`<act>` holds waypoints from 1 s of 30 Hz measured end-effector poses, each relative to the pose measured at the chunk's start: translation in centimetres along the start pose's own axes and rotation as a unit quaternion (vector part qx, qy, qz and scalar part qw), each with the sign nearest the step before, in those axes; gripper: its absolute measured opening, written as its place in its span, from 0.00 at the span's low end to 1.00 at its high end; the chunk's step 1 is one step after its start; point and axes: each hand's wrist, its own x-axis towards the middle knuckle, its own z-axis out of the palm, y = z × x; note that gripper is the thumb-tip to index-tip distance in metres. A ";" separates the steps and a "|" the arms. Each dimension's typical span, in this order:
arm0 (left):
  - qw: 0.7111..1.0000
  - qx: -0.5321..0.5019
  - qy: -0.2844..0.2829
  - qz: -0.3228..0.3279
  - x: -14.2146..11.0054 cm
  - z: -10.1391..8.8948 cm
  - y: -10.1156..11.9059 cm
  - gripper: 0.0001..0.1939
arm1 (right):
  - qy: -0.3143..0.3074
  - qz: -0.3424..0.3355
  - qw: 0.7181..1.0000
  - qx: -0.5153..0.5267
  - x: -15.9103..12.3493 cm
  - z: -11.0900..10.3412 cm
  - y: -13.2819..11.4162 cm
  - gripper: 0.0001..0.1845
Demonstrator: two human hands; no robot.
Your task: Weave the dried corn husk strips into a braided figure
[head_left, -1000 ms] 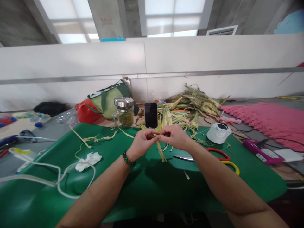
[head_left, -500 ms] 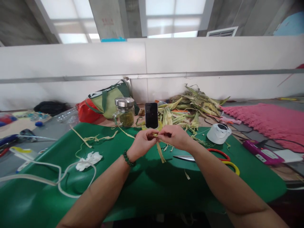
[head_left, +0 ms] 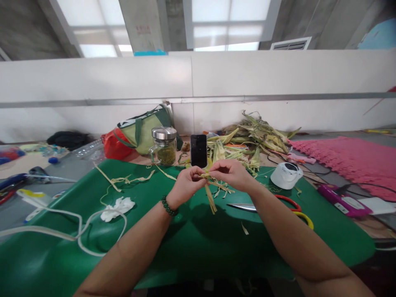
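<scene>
I can't read any words or numbers in my view. I make out reddish characters [head_left: 143, 29] on the grey pillar [head_left: 140, 16] beyond the partition, but they're too blurred, and a pale label [head_left: 340, 209] on the purple device [head_left: 348, 202], too small to decipher.

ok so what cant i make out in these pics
- Head view: how the pale strips meet, covered by fingers of the left hand and right hand.
- Head view: the middle of the scissors, behind the right forearm.
- Head view: the end of the pink cloth, cut off by the right edge.
- Head view: the red marks on the pillar, too blurred to read.
</scene>
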 end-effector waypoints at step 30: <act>0.966 -0.215 0.140 0.004 0.7 0.4 -0.3 0.14 | 0.025 -0.155 0.947 -0.280 -2.6 4.3 -1.8 0.11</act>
